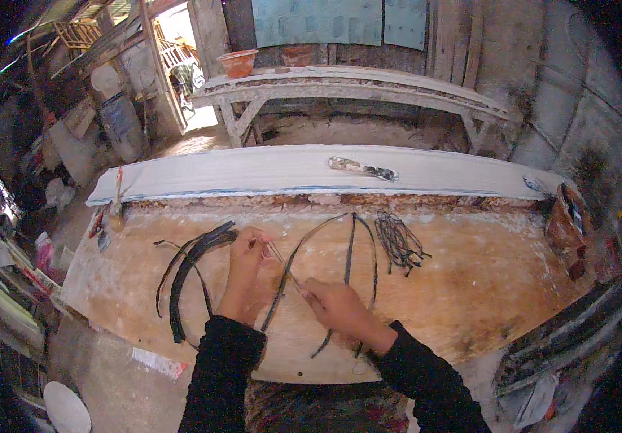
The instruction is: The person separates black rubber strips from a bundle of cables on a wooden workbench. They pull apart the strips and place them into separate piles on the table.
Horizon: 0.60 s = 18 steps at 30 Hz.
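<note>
Above the middle of a plywood board [462, 303], a thin strand [284, 267] runs between my two hands; its material is too small to make out. My left hand [250, 250] pinches its upper end, fingers closed. The lower end is in the closed fingers of my right hand [340, 309]. Left of my left hand lies a curved bundle of black strips [181, 281]. Several loose black strips [349, 263] lie on the board beyond and beside my right hand, partly hidden by it. Farther right is a heap of dark, looped cords [401, 242].
A long white plank [253, 172] borders the board's far side, with a stained putty knife [363, 169] on it. A brush [117, 202] leans at the left end. A brown bag [567, 224] sits at the right end. Behind stands a bench [369, 90] with an orange pot [238, 63].
</note>
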### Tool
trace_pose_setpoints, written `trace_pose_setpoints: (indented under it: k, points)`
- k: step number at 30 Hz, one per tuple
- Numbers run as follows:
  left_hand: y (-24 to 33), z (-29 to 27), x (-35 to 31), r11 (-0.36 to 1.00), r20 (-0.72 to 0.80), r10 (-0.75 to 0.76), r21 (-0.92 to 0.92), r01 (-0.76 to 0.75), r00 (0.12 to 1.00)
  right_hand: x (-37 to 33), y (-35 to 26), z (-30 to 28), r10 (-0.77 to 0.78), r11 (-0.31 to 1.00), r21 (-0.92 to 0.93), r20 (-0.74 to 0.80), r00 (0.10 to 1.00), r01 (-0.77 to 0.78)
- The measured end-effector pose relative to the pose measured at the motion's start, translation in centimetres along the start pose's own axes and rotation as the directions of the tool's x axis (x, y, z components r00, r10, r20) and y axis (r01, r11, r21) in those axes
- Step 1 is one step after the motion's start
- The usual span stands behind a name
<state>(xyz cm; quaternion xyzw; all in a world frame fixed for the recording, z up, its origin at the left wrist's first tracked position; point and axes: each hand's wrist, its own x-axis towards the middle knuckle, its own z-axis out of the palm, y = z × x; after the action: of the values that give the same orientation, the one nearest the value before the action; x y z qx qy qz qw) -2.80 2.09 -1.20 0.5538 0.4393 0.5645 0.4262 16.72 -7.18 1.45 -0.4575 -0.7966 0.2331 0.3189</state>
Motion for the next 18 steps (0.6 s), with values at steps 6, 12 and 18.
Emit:
trace_pose_setpoints:
  k: [6, 12, 18]
  points:
    - [2.3, 2.5, -3.3, 0.92, 0.057, 0.049, 0.387, -0.067, 0.997, 2.0, 7.5, -4.9, -0.001, 0.968, -0.224, -0.451, 0.892, -0.112]
    - [2.3, 2.6, -3.1, 0.727, 0.233, -0.035, 0.673, -0.136, 0.972, 0.4, 10.1, -9.4, 0.259, 0.73, -0.422, -0.557, 0.789, -0.538]
    - [0.7, 1.9, -2.4, 0.67, 0.228, 0.004, 0.722, -0.172, 0.974, -0.5, 9.0, -10.2, 0.534, 0.583, -0.458, -0.407, 0.741, -0.671]
